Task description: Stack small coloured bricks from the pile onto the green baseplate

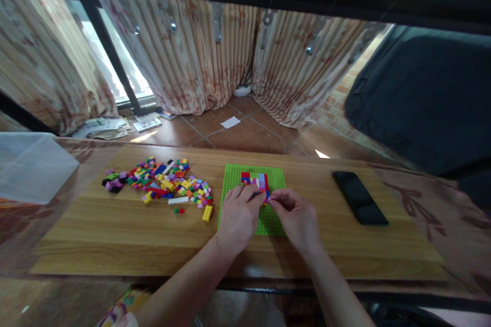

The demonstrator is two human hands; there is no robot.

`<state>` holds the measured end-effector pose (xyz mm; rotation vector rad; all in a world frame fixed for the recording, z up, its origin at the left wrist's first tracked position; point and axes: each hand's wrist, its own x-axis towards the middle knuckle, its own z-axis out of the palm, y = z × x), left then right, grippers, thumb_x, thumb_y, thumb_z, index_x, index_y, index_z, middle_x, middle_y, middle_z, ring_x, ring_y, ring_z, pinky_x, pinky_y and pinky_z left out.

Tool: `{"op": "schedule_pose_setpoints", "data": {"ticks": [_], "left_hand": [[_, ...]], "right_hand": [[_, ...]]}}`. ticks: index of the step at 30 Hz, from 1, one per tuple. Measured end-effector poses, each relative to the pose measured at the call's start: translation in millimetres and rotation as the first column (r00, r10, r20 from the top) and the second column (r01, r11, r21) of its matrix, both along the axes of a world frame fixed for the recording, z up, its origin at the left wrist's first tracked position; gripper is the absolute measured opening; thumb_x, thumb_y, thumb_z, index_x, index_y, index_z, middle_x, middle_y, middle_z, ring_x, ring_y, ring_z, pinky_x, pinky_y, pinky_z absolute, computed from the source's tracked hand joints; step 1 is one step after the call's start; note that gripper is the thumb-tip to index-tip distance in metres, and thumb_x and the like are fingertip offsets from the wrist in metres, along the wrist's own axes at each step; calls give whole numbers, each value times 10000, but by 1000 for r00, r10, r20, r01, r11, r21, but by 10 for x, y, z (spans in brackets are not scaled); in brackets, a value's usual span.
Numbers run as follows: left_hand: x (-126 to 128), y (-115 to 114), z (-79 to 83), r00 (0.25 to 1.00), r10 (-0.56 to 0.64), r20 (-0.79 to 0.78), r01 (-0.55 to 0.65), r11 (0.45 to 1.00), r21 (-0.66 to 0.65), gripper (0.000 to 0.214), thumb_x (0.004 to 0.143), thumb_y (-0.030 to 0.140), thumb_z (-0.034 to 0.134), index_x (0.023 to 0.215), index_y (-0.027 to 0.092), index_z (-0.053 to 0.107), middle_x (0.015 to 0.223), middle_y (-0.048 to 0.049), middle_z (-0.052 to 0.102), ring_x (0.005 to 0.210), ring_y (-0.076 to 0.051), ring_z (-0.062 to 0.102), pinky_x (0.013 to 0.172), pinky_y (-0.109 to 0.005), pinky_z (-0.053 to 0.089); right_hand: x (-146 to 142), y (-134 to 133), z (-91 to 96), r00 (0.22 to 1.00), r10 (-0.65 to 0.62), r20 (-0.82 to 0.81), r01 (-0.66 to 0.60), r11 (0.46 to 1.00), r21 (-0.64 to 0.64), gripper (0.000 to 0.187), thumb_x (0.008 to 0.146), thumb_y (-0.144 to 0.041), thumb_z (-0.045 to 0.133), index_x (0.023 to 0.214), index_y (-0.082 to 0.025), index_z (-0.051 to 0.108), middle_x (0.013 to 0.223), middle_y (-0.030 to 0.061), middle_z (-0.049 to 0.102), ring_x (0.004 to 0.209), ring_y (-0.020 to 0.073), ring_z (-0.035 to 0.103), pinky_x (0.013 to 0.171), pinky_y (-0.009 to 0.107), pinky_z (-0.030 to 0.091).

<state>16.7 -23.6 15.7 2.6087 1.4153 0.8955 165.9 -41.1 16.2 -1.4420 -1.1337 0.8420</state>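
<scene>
A green baseplate (235,180) lies on the wooden table (115,230), with a small block of coloured bricks (254,180) built on its far half. My left hand (238,217) rests on the plate, fingers curled toward the built bricks. My right hand (297,217) is beside it, fingertips pinched on a small brick (267,197) at the near edge of the built block. Both hands meet at that spot. To the left lies a loose pile of coloured bricks (164,184).
A black phone (359,196) lies flat on the table to the right. A clear plastic container (30,163) stands at the far left. A yellow brick (207,212) lies apart from the pile. Curtains and tiled floor lie beyond the table.
</scene>
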Motion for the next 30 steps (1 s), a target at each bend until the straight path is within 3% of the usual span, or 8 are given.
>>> {"op": "schedule_pose_setpoints", "data": {"ticks": [15,24,30], "left_hand": [[-3,-3,-14,999,-20,25,21,999,-25,261,935,214,490,1116,248,674,1131,-47,646,910,-197,541,799,-363,477],[-35,-41,-26,996,-36,86,40,998,-45,313,941,209,460,1187,247,649,1183,-63,629,967,-216,550,844,-388,480],[-64,-77,6,998,-62,-25,61,998,-31,364,880,166,514,1203,261,652,1230,-74,609,955,-247,532,822,-415,485]], "right_hand": [[-20,12,18,999,-28,41,29,999,-17,199,684,-320,744,851,-220,701,780,34,721,730,196,673,709,342,548],[21,40,-75,997,6,-71,-9,999,-40,221,659,-339,774,827,-215,704,780,28,719,720,187,662,704,330,544],[14,46,-64,990,-9,-139,3,999,-46,238,620,-333,799,795,-205,702,747,26,711,692,180,657,667,322,543]]}}
